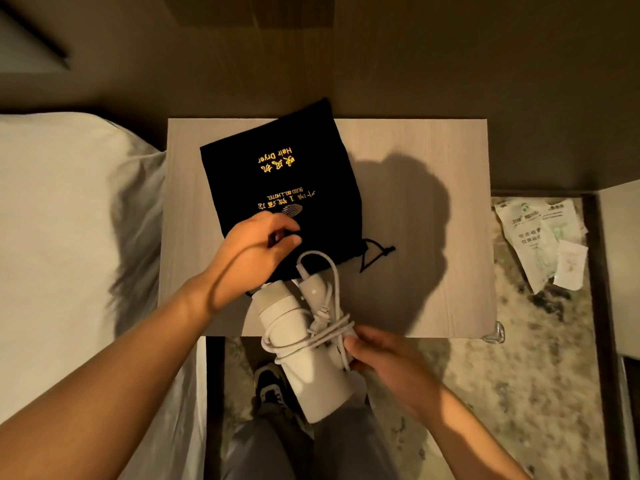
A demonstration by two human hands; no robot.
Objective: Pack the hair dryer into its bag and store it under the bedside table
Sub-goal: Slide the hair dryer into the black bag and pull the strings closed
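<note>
A black drawstring bag (284, 181) with gold lettering lies flat on the pale wooden bedside table (433, 174), its mouth toward me. My left hand (252, 251) pinches the bag's near edge at the mouth. The white hair dryer (304, 341), folded with its cord wound around it, is held at the table's front edge with its nose at the bag's mouth. My right hand (384, 362) grips the dryer's rear part and the wound cord. The bag's drawstring loop (375, 256) lies on the table to the right.
A bed with white bedding (69, 237) stands to the left. Paper leaflets (543, 237) lie on the patterned carpet at the right. My shoe (270, 389) and trouser legs are below the table's front edge. A wall rises behind the table.
</note>
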